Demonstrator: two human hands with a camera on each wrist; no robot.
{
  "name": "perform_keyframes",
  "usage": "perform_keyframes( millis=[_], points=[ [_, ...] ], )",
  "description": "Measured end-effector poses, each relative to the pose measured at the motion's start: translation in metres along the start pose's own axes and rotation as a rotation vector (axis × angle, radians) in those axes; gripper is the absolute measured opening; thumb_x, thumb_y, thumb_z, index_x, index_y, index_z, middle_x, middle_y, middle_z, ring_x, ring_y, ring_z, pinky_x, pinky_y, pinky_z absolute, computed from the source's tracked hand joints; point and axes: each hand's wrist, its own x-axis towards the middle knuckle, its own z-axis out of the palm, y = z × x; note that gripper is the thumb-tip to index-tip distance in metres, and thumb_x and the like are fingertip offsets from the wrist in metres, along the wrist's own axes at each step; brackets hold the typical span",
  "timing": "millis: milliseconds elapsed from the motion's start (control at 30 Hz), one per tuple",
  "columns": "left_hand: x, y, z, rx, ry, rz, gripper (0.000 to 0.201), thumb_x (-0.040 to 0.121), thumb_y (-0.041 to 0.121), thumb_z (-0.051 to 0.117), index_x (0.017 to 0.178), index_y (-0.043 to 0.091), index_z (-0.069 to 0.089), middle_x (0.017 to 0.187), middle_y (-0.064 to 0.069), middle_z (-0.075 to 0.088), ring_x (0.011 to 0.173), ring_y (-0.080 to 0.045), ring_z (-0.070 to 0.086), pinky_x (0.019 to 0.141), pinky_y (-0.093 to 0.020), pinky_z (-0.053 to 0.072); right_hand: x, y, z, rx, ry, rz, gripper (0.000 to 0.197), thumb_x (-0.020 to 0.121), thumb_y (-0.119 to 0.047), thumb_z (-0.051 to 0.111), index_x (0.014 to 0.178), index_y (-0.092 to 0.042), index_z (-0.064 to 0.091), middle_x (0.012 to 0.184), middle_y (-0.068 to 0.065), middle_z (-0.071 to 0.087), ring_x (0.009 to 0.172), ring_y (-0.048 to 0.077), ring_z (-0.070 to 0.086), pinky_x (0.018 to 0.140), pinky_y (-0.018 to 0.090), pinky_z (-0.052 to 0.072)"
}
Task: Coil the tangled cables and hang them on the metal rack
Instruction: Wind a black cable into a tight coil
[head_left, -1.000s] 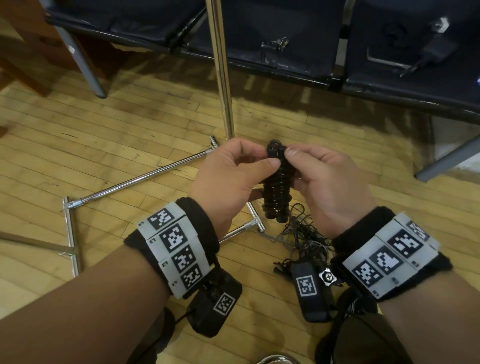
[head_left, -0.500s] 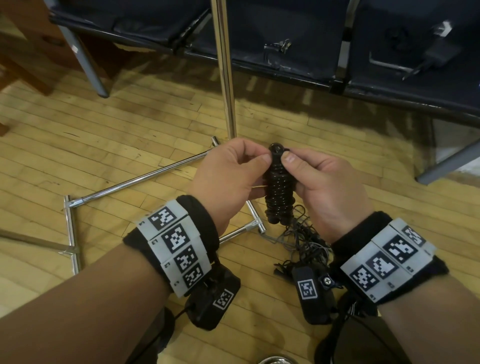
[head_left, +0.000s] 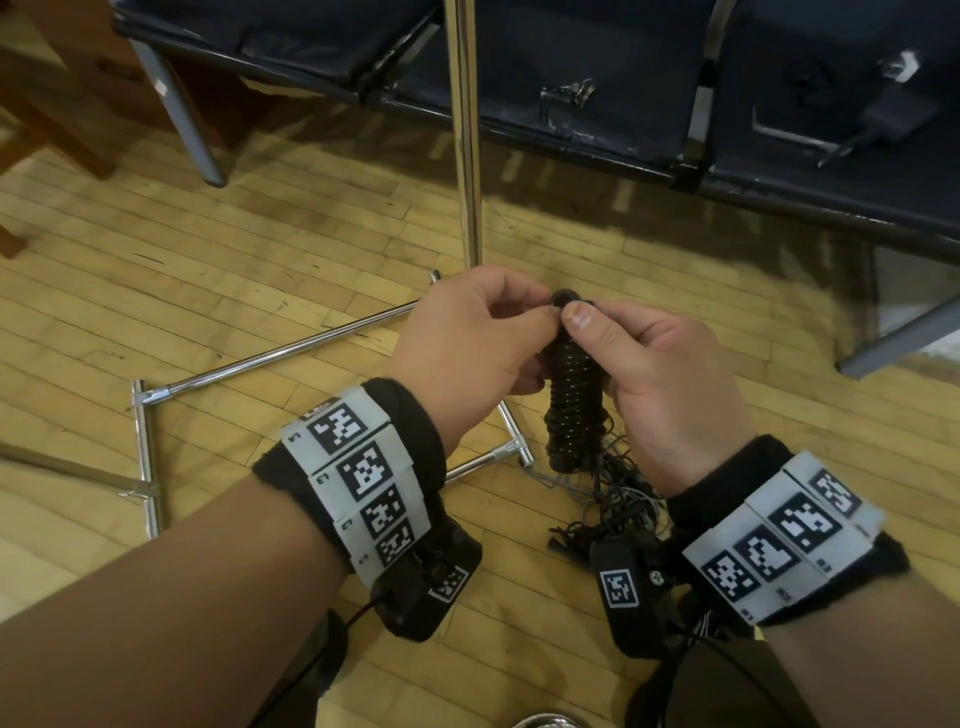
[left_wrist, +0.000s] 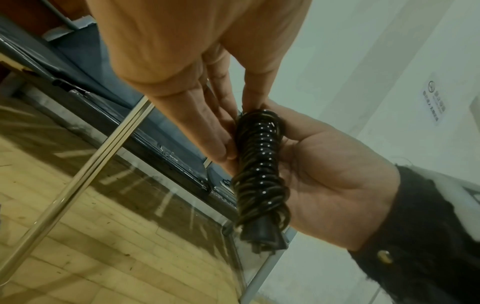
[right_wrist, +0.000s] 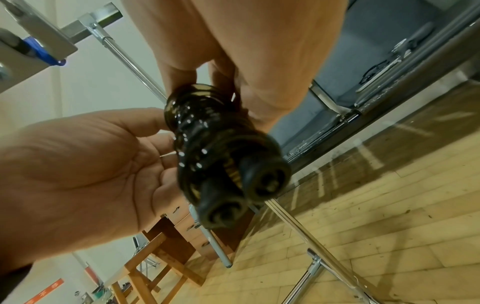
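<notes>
black tightly wound cable coil (head_left: 574, 400), upright

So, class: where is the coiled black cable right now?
Head view, centre: the coiled black cable hangs upright between left hand and right hand, before the rack pole.

We hold both forearms forward, wrists banded (black cuffs with printed markers). Our left hand (head_left: 467, 343) and right hand (head_left: 660, 384) meet thumb to thumb, fingers curled inward, pinching together.
</notes>
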Motion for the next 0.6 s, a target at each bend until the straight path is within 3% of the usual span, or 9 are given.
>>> perform_keyframes(
  millis=[133, 233, 300, 400, 600],
  points=[
    [0.0011, -0.0008, -0.0005, -0.066, -0.007, -0.026, 0.005, 0.096, 0.017, 0.077, 0.101, 0.016, 0.077, 0.092, -0.008, 0.079, 0.078, -0.025, 0.078, 0.071, -0.043, 0.068, -0.0018, -0.0015, 0.0058, -0.082, 0.068, -0.036, 0.023, 0.101, -0.036, 0.062, 0.102, -0.022, 0.081, 0.094, -0.002, 0.08, 0.091, 0.015, 0.075, 0.08, 0.029, 0.061],
    [0.0018, -0.0013, 0.0002, -0.138, -0.012, -0.049, 0.007, 0.096, 0.015, 0.077, 0.103, 0.013, 0.076, 0.099, -0.014, 0.078, 0.082, -0.03, 0.079, 0.068, -0.039, 0.066, -0.0007, -0.0008, 0.009, -0.138, 0.117, -0.057, 0.022, 0.101, -0.037, 0.061, 0.107, -0.024, 0.078, 0.095, -0.005, 0.079, 0.092, 0.013, 0.074, 0.083, 0.034, 0.06],
    [0.0019, -0.0023, 0.0002, -0.171, -0.019, -0.063, 0.007, 0.097, 0.013, 0.076, 0.104, 0.012, 0.075, 0.096, -0.011, 0.078, 0.08, -0.026, 0.079, 0.068, -0.035, 0.064, 0.0007, -0.0007, 0.0097, -0.105, 0.154, -0.039, 0.02, 0.101, -0.032, 0.063, 0.115, -0.023, 0.074, 0.097, -0.005, 0.078, 0.092, 0.012, 0.074, 0.082, 0.035, 0.061],
    [0.0017, -0.0044, -0.0007, -0.183, -0.035, -0.066, 0.009, 0.097, 0.011, 0.075, 0.106, 0.012, 0.074, 0.093, -0.006, 0.078, 0.082, -0.021, 0.079, 0.071, -0.035, 0.065, 0.0021, -0.0007, 0.0079, -0.143, 0.16, -0.051, 0.017, 0.101, -0.029, 0.062, 0.107, -0.024, 0.077, 0.096, -0.006, 0.078, 0.092, 0.011, 0.073, 0.083, 0.037, 0.062],
    [0.003, -0.0051, -0.0053, -0.205, -0.027, -0.061, 0.012, 0.098, 0.005, 0.072, 0.109, 0.005, 0.076, 0.096, -0.012, 0.081, 0.085, -0.023, 0.08, 0.074, -0.031, 0.064, 0.0019, -0.0008, 0.0098, -0.107, 0.156, -0.054, 0.015, 0.098, -0.027, 0.066, 0.103, -0.023, 0.08, 0.096, -0.002, 0.079, 0.094, 0.019, 0.074, 0.088, 0.054, 0.06]
  ],
)
